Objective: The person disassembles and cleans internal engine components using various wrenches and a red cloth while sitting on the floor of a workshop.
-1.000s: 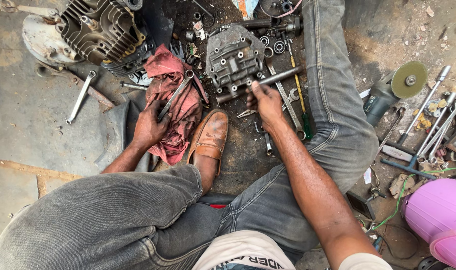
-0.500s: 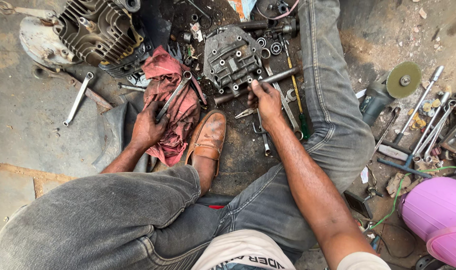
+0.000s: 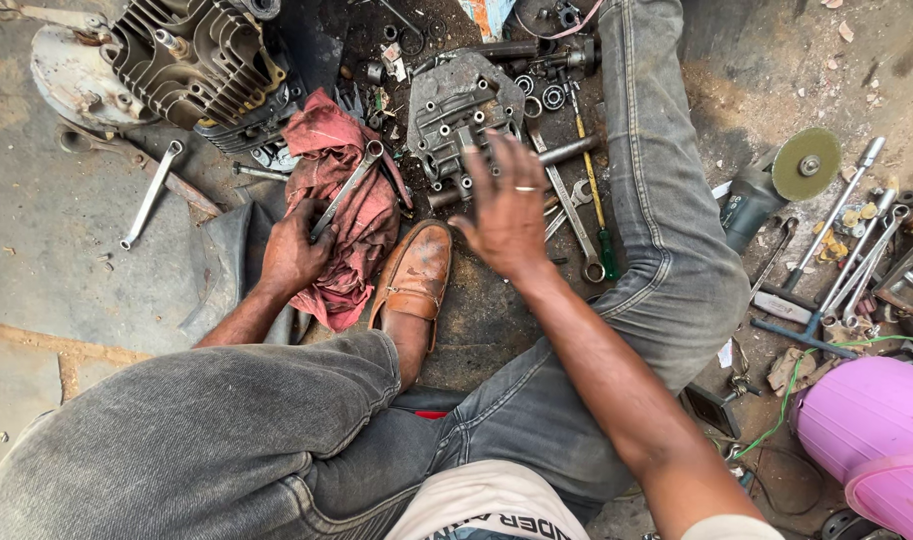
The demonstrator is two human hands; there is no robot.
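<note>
I sit on the ground with my legs spread. My left hand (image 3: 294,250) grips a long ring spanner (image 3: 348,186) that lies across a red rag (image 3: 341,215). My right hand (image 3: 506,205) hovers with fingers spread just below a grey engine casing (image 3: 454,105) studded with bolts, holding nothing. A steel bar (image 3: 564,152) lies beside that casing. A second spanner (image 3: 568,212) lies on the dirt to the right of my right hand.
A finned cylinder head (image 3: 191,65) stands at the top left, with a spanner (image 3: 151,193) on the concrete below it. My brown shoe (image 3: 414,275) rests between my hands. An angle grinder (image 3: 776,180), several spanners (image 3: 856,250) and a pink plastic tub (image 3: 876,430) lie at the right.
My right hand has let go of a small tool near the steel bar and lifted, fingers spreading. The camera has moved closer. My left hand keeps its hold on the spanner.
</note>
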